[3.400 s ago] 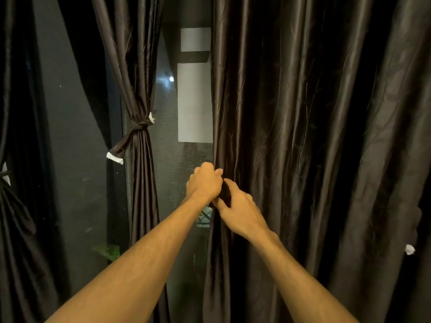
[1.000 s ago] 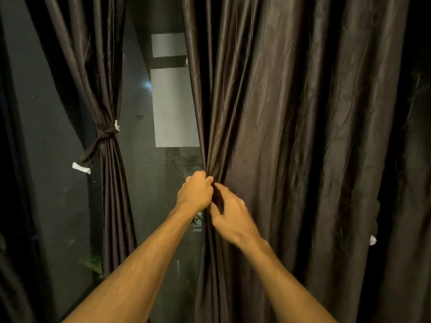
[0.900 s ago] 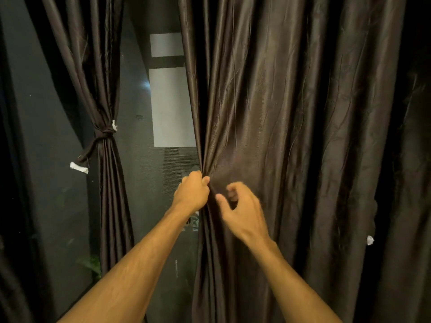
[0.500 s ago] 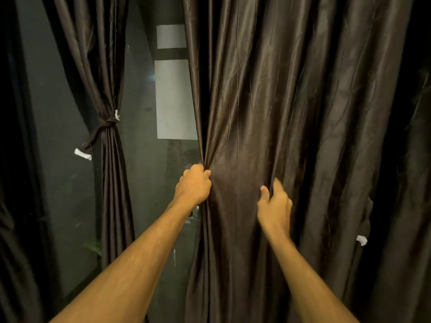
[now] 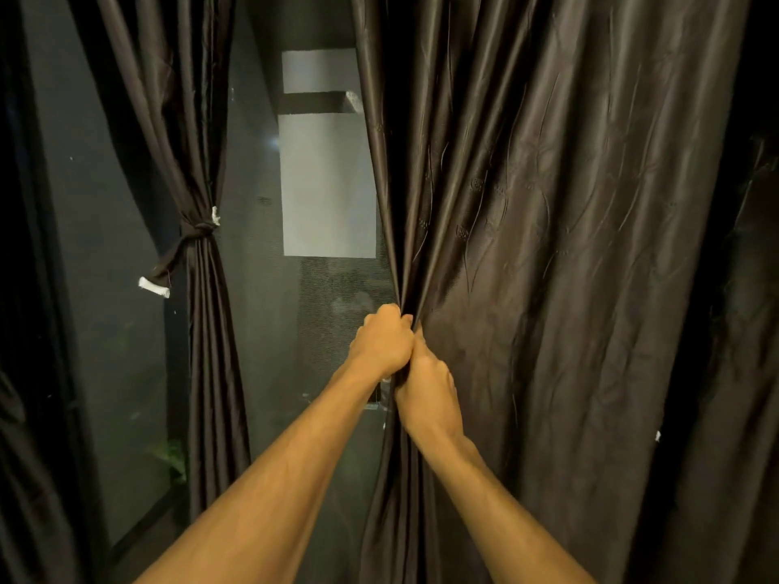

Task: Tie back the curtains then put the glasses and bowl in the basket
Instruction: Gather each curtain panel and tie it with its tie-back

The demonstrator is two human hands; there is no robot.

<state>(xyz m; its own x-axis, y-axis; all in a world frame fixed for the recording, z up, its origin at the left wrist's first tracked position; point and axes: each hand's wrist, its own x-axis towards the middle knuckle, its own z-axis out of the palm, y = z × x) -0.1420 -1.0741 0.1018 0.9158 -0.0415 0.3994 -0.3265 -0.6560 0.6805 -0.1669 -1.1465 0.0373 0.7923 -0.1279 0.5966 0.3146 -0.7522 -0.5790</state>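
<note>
A wide dark brown curtain [image 5: 548, 246] hangs loose over the right half of the view. My left hand [image 5: 381, 345] is clenched on its bunched left edge at mid height. Just below and touching it, my right hand [image 5: 425, 394] grips the same gathered folds. To the left hangs a second dark curtain [image 5: 202, 330], cinched at mid height by a knotted tie-back [image 5: 196, 231] whose white-tipped end [image 5: 154, 286] dangles left. No glasses, bowl or basket are in view.
Between the two curtains is a dark window pane [image 5: 269, 330] with a pale rectangle [image 5: 329, 183] showing in it. A small white tag [image 5: 657, 436] sits low on the right curtain. More dark fabric [image 5: 25, 457] hangs at the far left edge.
My right hand reached out to the right across the loose curtain, then came back with the folds gathered to my left hand. My left hand kept its grip on the edge.
</note>
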